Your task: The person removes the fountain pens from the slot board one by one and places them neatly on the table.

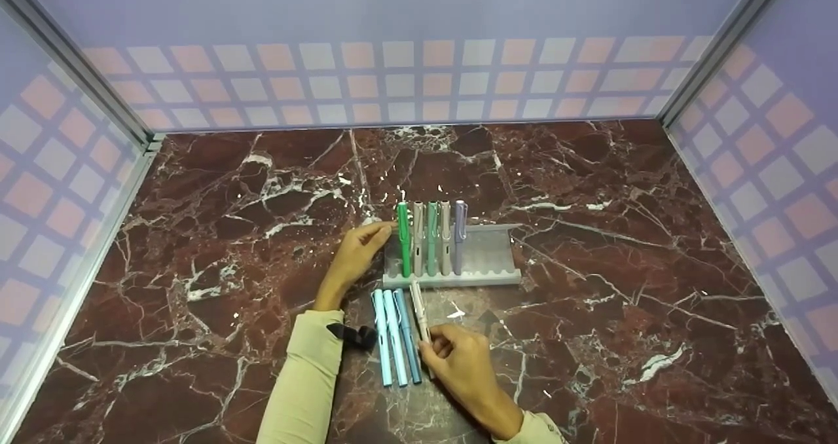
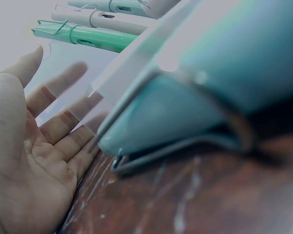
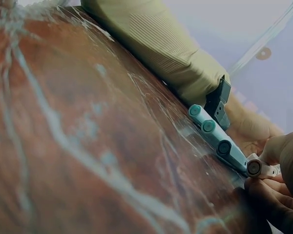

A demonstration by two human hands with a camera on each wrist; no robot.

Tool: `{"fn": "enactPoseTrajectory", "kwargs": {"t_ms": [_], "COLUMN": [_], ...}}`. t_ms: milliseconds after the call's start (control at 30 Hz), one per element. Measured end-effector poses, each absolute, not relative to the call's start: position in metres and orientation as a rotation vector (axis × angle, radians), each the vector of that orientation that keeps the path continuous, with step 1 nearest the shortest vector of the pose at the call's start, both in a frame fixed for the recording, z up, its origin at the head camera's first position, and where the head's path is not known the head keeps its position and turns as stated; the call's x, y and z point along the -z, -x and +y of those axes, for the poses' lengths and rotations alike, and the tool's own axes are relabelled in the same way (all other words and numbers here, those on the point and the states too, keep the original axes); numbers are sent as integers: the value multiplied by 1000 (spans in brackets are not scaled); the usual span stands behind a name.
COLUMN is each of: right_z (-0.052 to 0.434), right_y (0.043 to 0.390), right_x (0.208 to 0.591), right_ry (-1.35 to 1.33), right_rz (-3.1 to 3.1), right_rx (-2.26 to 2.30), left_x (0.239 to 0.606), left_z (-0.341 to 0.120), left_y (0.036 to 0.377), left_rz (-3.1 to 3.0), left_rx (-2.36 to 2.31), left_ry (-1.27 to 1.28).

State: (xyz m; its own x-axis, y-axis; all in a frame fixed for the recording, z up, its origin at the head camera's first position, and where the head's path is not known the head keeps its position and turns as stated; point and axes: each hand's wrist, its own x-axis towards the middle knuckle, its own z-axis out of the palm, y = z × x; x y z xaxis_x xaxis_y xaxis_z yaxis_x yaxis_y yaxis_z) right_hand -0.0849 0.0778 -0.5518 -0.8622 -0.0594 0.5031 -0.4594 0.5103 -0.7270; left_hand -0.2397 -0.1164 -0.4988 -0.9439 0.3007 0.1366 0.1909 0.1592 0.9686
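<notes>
My right hand (image 1: pixel 463 363) pinches the lower part of a cream pen (image 1: pixel 419 308) between thumb and fingers; its upper end points toward the clear pen holder (image 1: pixel 490 254). At the holder's left side is my left hand (image 1: pixel 357 253). In the left wrist view, its extended fingers (image 2: pixel 58 126) show partly through the clear plastic. Standing in the holder are a green pen (image 1: pixel 404 238), two greyish-beige pens with a sage pen (image 1: pixel 432 238) between them, and a lavender pen (image 1: pixel 460 234). Left of the cream pen lie two light blue pens (image 1: pixel 382 339) and a darker blue pen (image 1: pixel 408 339).
The red marbled tabletop (image 1: pixel 622 247) has white veins. Checkered panels (image 1: pixel 423 80) close in its back and both sides. A black wrist strap with a small device (image 1: pixel 357 336) is on the left sleeve, right beside the light blue pens.
</notes>
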Motion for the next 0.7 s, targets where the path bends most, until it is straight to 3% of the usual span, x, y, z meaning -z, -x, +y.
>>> {"fn": "enactPoseTrajectory", "kwargs": {"t_ms": [700], "right_z": [81], "right_y": [83], "right_x": [550], "right_ry": [-346], "right_rz": [-2511], "right_rx": [-1268], "left_x": [499], "left_z": [-115], "left_y": [238], "left_rz": [2364], "left_rx": [-1908], "left_ry": [-471]}}
